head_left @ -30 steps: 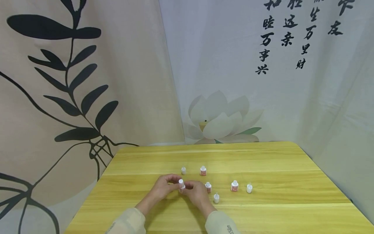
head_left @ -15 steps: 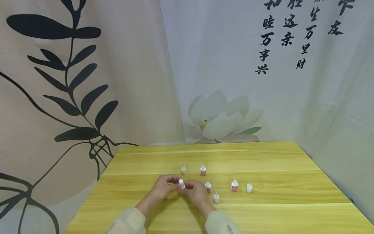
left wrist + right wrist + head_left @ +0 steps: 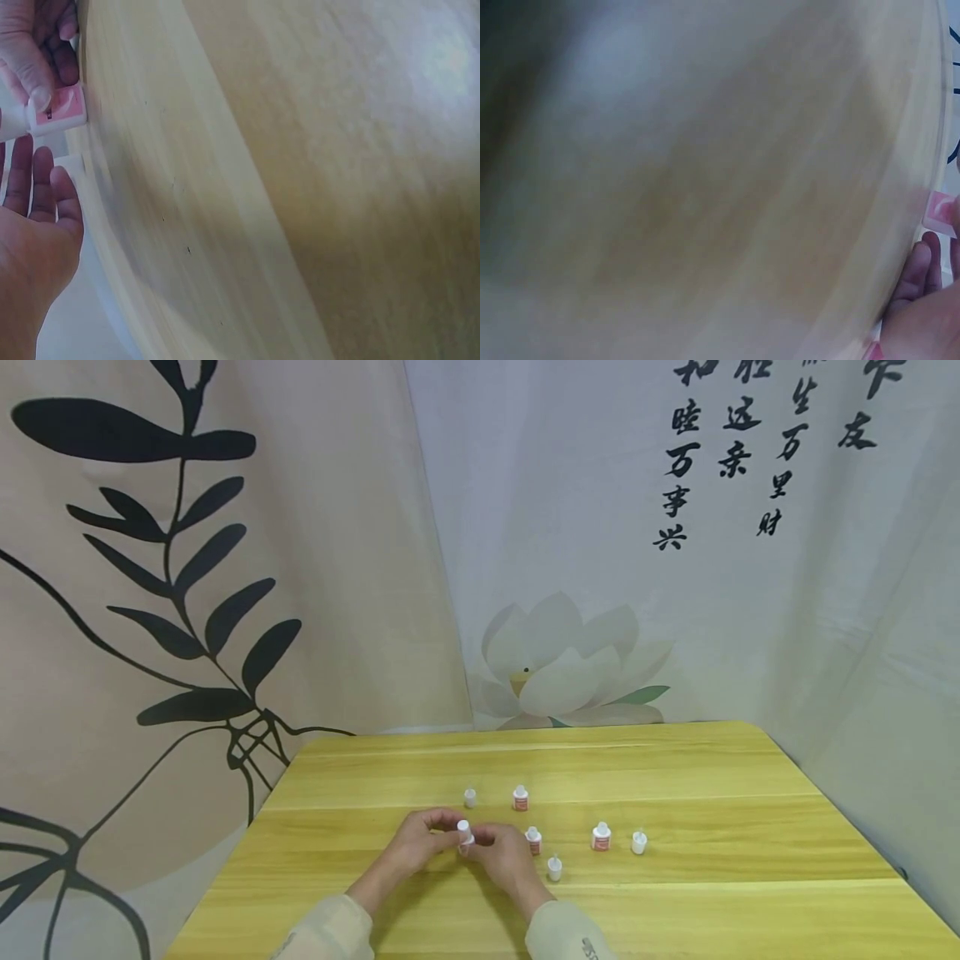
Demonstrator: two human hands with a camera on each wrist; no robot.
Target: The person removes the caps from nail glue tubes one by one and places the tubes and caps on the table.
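Note:
Both hands meet at a small white bottle (image 3: 466,838) with a pink-red label and a tall white cap, held upright above the table. My left hand (image 3: 422,842) pinches it from the left, fingertips at the cap end. From the right, my right hand (image 3: 506,855) grips the body. In the left wrist view, the right thumb (image 3: 34,82) presses on the label, while the left hand (image 3: 41,232) has its fingers by the white cap end. The right wrist view catches just the labelled end of the bottle (image 3: 939,208) at its edge; the cap is out of frame there.
Just right of my right hand stands a similar bottle (image 3: 533,841); two more, a farther bottle (image 3: 521,798) and a right-hand bottle (image 3: 601,837), stand beyond. Small white caps with thin tips lie about: a far cap (image 3: 470,797), a near cap (image 3: 554,868) and a right cap (image 3: 639,842).

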